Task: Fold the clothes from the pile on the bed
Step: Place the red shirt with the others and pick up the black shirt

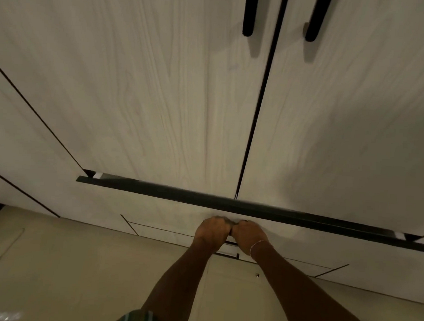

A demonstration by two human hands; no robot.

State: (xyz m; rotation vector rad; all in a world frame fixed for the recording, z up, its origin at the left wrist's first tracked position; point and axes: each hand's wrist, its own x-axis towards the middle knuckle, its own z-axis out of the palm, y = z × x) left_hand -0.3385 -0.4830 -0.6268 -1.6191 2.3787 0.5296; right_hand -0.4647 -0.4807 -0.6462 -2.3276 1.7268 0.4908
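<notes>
No clothes, pile or bed are in view. I stand facing a pale wood-grain wardrobe (160, 94). My left hand (211, 231) and my right hand (249, 237) are side by side, knuckles touching, low on the wide drawer front (152, 206) under the doors. The fingers of both hands curl round a small black drawer handle (228, 254), which they mostly hide. A thin bracelet circles my right wrist. A dark strip (252, 208) runs along the drawer's top edge, where the front stands a little out from the cabinet.
Two long black door handles (250, 12) hang either side of the door seam at the top. Beige floor tiles (60, 275) lie below the wardrobe. A thin wire lies on the floor at the left (6, 248). A black edge shows at the far left.
</notes>
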